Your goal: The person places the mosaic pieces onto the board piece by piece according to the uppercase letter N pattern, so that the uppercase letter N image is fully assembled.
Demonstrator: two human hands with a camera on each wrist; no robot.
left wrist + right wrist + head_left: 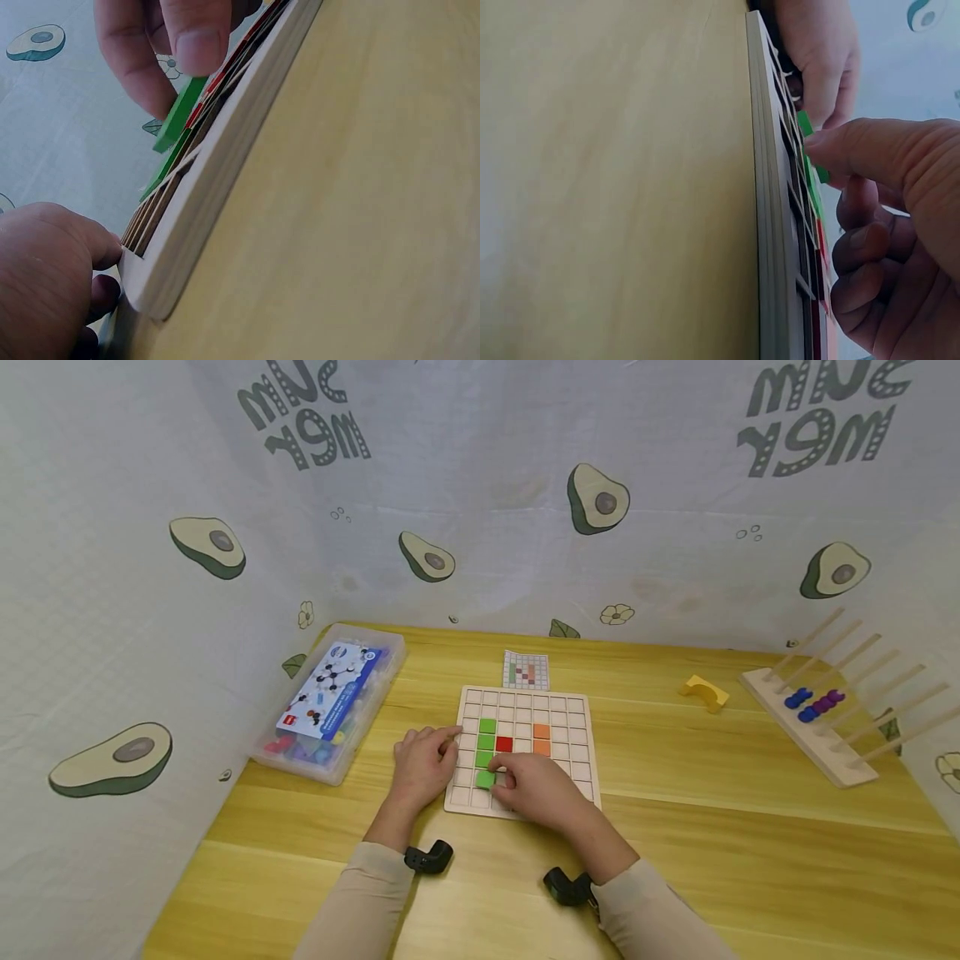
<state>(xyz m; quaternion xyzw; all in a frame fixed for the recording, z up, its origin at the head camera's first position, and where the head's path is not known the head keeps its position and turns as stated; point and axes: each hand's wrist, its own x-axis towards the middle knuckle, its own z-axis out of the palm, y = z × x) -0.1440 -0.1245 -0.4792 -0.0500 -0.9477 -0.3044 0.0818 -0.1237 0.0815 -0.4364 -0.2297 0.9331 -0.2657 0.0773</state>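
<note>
My right hand point(536, 785) pinches a green square tile point(177, 118) between thumb and fingers, tilted close over the lower left of a wooden grid board point(461, 795). Above it in the same column lie more green tiles point(487, 726). A red tile point(504, 744) sits to their right, and orange tiles point(542, 732) stand one above the other farther right. On the board's left edge rests my left hand point(423, 766), its extended index finger touching the rim. The right hand hides part of the board's lower middle in the head view.
Behind the board lies a card point(526, 670) printed with a coloured grid. A clear plastic case point(330, 702) of coloured pieces is at the left. Toward the right are a yellow arch block point(703, 692) and a wooden peg rack point(813, 735) with blue and purple beads.
</note>
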